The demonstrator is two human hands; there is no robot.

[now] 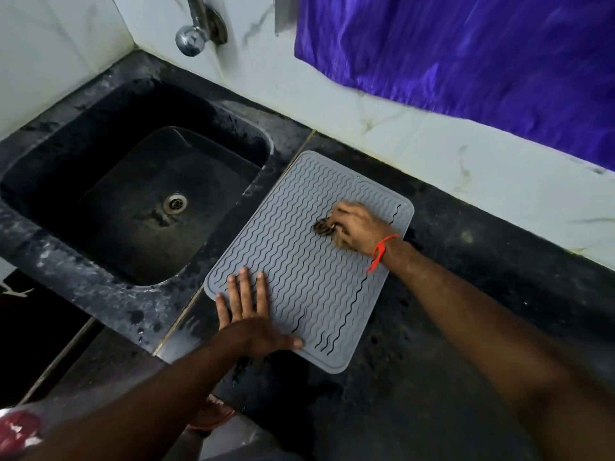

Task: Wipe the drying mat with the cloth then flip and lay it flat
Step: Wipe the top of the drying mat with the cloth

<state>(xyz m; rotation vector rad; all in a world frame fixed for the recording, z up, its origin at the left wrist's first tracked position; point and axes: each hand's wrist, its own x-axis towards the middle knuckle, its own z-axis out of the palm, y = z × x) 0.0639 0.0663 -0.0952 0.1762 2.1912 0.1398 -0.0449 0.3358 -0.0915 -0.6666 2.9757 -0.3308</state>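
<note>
Mat [309,261], one; cloth [324,227], one

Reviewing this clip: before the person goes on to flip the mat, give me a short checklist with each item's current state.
1. Drying mat lies flat on the counter, ridged side up: ok.
2. Left hand pins the mat's near corner, palm down, fingers spread: ok.
3. Right hand has a closed grip on the cloth, pressed onto the mat's far right part: ok.
4. Whole surface wiped: cannot tell.
5. Nothing else lies on the mat: ok.
6. Mat clear of the sink edge: ok, it lies just beside it.
</note>
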